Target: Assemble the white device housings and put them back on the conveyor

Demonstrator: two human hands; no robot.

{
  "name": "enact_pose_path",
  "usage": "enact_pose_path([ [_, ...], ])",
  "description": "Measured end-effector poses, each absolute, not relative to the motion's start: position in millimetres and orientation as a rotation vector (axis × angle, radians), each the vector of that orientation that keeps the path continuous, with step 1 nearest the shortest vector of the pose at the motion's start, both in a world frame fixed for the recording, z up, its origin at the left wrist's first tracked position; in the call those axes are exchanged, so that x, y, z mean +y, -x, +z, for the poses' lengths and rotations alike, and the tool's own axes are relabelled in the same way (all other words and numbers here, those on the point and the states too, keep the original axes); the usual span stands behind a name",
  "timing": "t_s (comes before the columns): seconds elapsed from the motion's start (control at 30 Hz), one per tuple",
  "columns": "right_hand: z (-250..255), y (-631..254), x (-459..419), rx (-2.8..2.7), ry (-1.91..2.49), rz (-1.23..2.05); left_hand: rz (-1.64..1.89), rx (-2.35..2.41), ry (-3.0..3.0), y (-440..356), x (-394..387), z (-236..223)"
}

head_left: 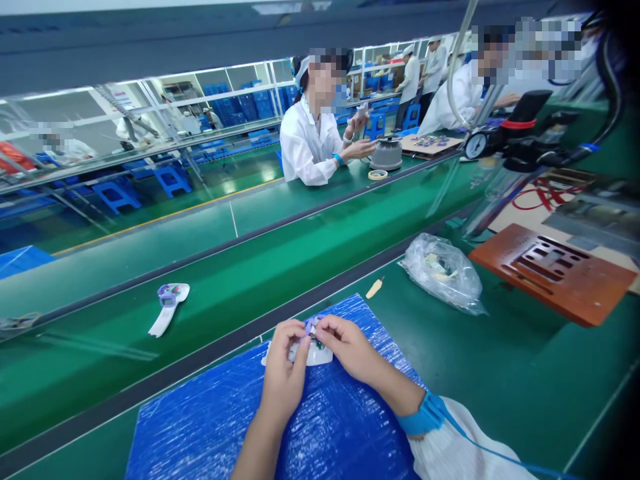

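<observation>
Both my hands meet over a small white plastic device [314,352] with a purple part, lying on a blue bubble-wrap mat [210,420]. My left hand [284,370] pinches its left side with closed fingers. My right hand [347,347] grips its right side, fingertips pressed on the purple part. A blue strap [425,413] with a cord circles my right wrist. The fingers hide most of the device.
A similar white and purple device [169,305] lies on the green conveyor belt [250,273]. A clear plastic bag [443,272] of parts and a brown jig plate [555,270] sit to the right. A co-worker in white [313,143] sits across the belt.
</observation>
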State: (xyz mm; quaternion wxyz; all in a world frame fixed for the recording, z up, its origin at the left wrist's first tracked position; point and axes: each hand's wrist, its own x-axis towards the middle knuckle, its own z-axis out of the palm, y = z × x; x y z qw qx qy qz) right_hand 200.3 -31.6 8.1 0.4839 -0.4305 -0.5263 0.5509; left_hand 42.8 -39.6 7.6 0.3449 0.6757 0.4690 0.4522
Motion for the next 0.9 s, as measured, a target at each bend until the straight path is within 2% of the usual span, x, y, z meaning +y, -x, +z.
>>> enact_pose_path([
  [0.1, 9.1, -199.6, -33.2, -1.299, 1.060, 1.300, 1.185, 1.182, -1.546, -41.4, -37.5, 1.5],
  [0.4, 3.8, -196.6, -36.5, -1.423, 1.126, 1.130, 1.036, 1.256, -1.823, -37.5, -34.6, 6.5],
  [0.9, 3.0, -194.2, -36.9, -1.353, 1.099, 1.150, 1.050, 1.243, -1.920, -38.4, -36.2, 5.9],
])
